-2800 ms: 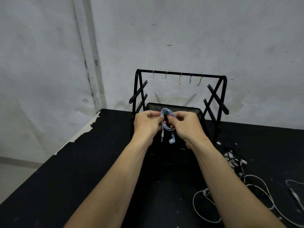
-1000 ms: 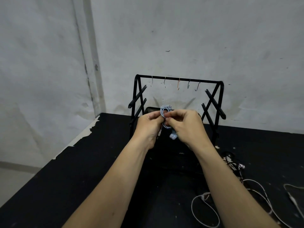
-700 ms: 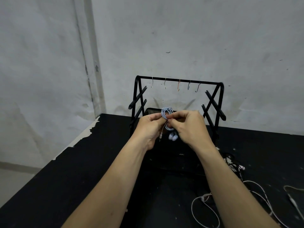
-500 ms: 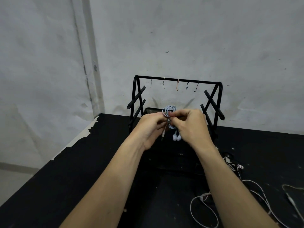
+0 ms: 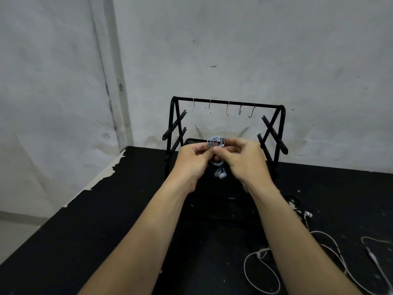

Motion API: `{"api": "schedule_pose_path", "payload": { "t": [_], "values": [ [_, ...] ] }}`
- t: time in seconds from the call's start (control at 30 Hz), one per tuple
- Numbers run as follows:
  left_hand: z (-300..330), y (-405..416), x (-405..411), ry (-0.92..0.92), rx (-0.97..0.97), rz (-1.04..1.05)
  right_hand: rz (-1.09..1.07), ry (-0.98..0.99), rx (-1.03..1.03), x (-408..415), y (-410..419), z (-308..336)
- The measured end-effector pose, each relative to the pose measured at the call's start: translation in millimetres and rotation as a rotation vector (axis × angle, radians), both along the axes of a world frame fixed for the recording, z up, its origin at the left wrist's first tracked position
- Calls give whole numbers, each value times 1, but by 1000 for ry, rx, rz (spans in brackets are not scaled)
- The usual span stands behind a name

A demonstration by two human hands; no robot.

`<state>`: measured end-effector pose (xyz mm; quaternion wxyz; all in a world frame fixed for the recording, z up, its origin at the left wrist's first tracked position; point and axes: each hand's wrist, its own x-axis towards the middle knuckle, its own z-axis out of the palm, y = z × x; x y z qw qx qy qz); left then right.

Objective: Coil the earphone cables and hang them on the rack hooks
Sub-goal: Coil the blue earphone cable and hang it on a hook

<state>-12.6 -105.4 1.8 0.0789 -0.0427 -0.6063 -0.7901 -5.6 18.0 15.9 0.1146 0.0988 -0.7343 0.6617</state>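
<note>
i see both hands raised in front of the black rack (image 5: 227,103), pinching one pale blue earphone coil (image 5: 215,142) between them. my left hand (image 5: 192,160) grips the coil's left side with curled fingers, and my right hand (image 5: 246,160) pinches the bundle with thumb and forefinger from the right. the earbuds (image 5: 221,174) dangle just below the two hands. five small hooks (image 5: 227,109) hang bare on the rack's top bar, above the coil. loose white earphone cables (image 5: 261,271) and a dark tangled set (image 5: 297,207) lie on the black table (image 5: 85,231) to my right.
</note>
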Motion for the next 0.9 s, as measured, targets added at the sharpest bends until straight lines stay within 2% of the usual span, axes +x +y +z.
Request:
{"api": "schedule_pose_path", "payload": {
  "t": [0.17, 0.4, 0.47, 0.63, 0.77, 0.9],
  "values": [
    [2, 7, 6, 39, -123, 38, -111, 35, 36, -3, 1, -3],
    [7, 15, 9, -23, 24, 47, -143, 19, 117, -7, 1, 0],
    [7, 13, 8, -39, 64, 21, -107, -56, 75, -10, 0, 0],
    [2, 13, 6, -49, 104, -20, 25, -218, -189, -10, 0, 6],
    [1, 14, 6, 6, -21, 56, -2, -179, -113, -8, 0, 4],
    [3, 15, 6, -17, -19, 15, 50, -297, -187, -4, 0, 12]
  ]
}}
